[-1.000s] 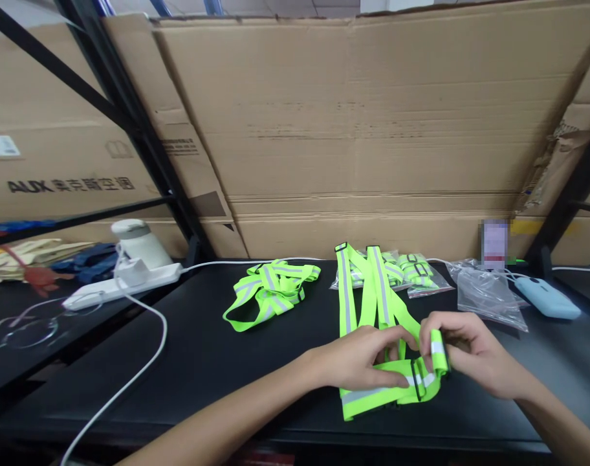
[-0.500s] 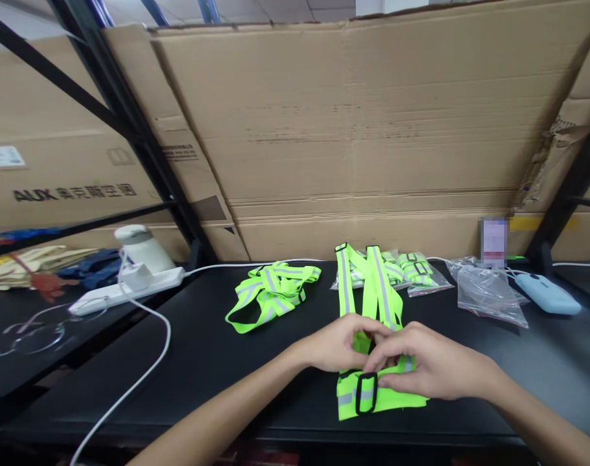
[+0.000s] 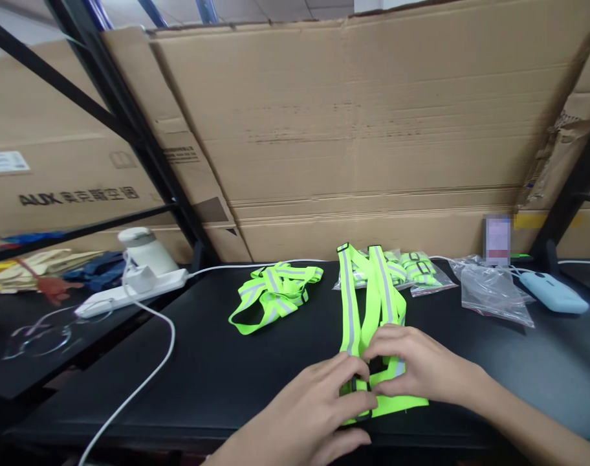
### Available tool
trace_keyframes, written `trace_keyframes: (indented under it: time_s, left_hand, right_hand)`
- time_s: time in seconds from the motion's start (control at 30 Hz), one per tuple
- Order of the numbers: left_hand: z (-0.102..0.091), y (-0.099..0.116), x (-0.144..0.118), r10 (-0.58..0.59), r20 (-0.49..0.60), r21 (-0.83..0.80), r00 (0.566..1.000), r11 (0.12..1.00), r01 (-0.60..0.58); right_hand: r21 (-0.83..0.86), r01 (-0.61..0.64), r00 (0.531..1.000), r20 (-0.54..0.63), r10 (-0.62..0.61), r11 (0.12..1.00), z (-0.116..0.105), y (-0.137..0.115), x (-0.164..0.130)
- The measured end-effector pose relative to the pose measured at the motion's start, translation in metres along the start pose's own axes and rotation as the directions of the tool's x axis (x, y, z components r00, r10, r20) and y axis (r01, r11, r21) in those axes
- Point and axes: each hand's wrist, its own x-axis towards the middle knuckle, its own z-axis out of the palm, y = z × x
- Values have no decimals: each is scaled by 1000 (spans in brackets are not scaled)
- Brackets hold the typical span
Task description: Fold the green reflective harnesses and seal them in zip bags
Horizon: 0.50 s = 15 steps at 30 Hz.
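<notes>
A neon-green reflective strap vest [image 3: 370,304] lies lengthwise on the black table [image 3: 217,362], its straps running away from me. My left hand [image 3: 319,408] covers its near folded end and pinches the belt by the black buckle [image 3: 361,383]. My right hand [image 3: 416,366] rests on the same folded end from the right, fingers pressing the belt. A second, loosely bundled green vest [image 3: 270,294] lies to the left, untouched.
Bagged green vests [image 3: 411,268] and empty clear bags [image 3: 491,288] lie at the back right beside a blue device [image 3: 552,291]. A white power strip [image 3: 130,291] with a cable [image 3: 144,382] lies at left. Cardboard boxes [image 3: 363,129] wall the back; black rack posts [image 3: 130,129] stand left.
The right hand folded the loose belt end over to the left onto the vest. Both hands then slid toward the near end, and the left hand now covers the buckle.
</notes>
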Motion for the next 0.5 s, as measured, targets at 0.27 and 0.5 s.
trace_keyframes:
  time_s: [0.27, 0.5]
  left_hand:
    - [7, -6, -8, -6, -11, 45, 1000, 999, 6]
    - [6, -13, -1, -215, -32, -261, 976, 945, 199]
  right_hand:
    - [-453, 151, 954, -166, -250, 879, 14, 2, -39]
    - [-395, 74, 987, -105, -125, 916, 12, -1, -66]
